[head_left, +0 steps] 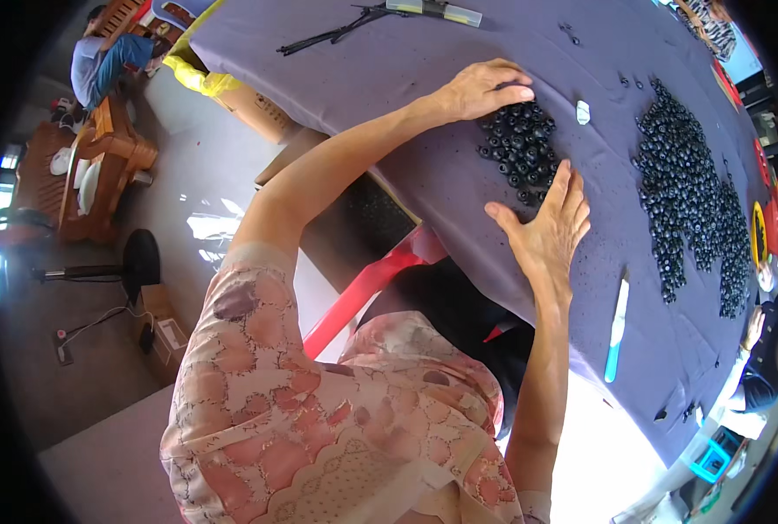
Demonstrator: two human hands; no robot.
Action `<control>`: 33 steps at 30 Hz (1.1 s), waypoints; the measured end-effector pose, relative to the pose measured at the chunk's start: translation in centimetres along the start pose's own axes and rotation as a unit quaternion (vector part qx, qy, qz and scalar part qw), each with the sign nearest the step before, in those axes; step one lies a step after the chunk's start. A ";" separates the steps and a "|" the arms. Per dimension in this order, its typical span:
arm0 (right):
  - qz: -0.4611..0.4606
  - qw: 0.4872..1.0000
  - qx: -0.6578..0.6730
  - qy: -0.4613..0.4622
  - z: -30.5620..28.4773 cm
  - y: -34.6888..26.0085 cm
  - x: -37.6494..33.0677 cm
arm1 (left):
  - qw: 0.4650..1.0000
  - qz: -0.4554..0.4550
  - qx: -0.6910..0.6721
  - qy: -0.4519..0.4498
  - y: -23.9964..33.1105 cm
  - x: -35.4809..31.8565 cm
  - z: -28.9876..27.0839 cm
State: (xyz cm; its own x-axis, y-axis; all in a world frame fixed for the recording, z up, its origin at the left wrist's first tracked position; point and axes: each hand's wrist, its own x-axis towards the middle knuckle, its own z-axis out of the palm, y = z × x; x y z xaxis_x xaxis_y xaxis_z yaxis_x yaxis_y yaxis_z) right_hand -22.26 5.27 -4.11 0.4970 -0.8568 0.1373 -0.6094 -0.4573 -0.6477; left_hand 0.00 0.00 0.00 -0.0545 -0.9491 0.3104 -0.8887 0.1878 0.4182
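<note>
A pile of small, shiny black round pieces lies on the grey-purple cloth in front of me. Their exact kind is too small to make out. My left hand rests at the far edge of this pile, fingers stretched out and slightly bent, the tips touching or just above the pieces. At the near side is my right hand, thumb spread away from the other fingers, palm toward the pile, with nothing visible in it. To the right spreads a much larger heap of the same black pieces.
A knife-like tool with a blue handle lies right of my right forearm. Beyond the pile is a small white piece. Black sticks and a clear case lie at the far edge. A cardboard box stands beside the table.
</note>
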 end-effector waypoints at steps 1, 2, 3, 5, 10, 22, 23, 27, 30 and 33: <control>-0.020 0.999 0.005 0.027 0.4 0.1 0.4 | 0.999 0.018 -0.022 -0.023 0.5 0.3 0.1; -0.040 0.998 0.010 0.054 0.7 0.2 0.8 | 0.997 0.037 -0.044 -0.045 1.1 0.6 0.3; -0.040 0.998 0.010 0.054 0.8 0.2 1.3 | 0.997 0.037 -0.044 -0.045 1.7 0.7 0.5; -0.033 0.994 0.052 0.092 0.8 0.4 2.1 | 0.985 -0.011 -0.131 -0.111 2.9 0.9 1.2; -0.044 0.987 0.100 0.115 0.7 0.5 3.3 | 0.980 -0.013 -0.160 -0.120 4.5 1.2 2.3; -0.098 0.978 0.070 0.171 -0.8 0.2 3.8 | 0.972 0.085 -0.192 -0.107 6.5 1.3 2.1; -0.099 0.978 0.070 0.171 -0.9 0.2 3.8 | 0.972 0.096 -0.194 -0.089 6.4 1.2 2.1; -0.121 0.972 0.050 0.197 -1.3 -0.2 3.9 | 0.974 0.097 -0.192 -0.075 7.5 1.2 1.5; -0.145 0.964 0.059 0.213 -1.3 -1.3 3.9 | 0.973 0.100 -0.198 -0.060 7.2 0.6 0.7; -0.178 0.952 0.072 0.240 -0.7 -2.6 3.8 | 0.975 0.089 -0.198 -0.039 7.2 -0.6 -0.6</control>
State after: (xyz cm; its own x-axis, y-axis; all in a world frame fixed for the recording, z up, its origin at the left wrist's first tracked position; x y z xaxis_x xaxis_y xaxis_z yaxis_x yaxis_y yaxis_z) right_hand -19.21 3.01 -1.38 0.2959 -0.6802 0.6707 -0.3467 -0.7307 -0.5881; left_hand -6.08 2.10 3.35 -0.2398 -0.9060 0.3489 -0.6176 0.4196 0.6652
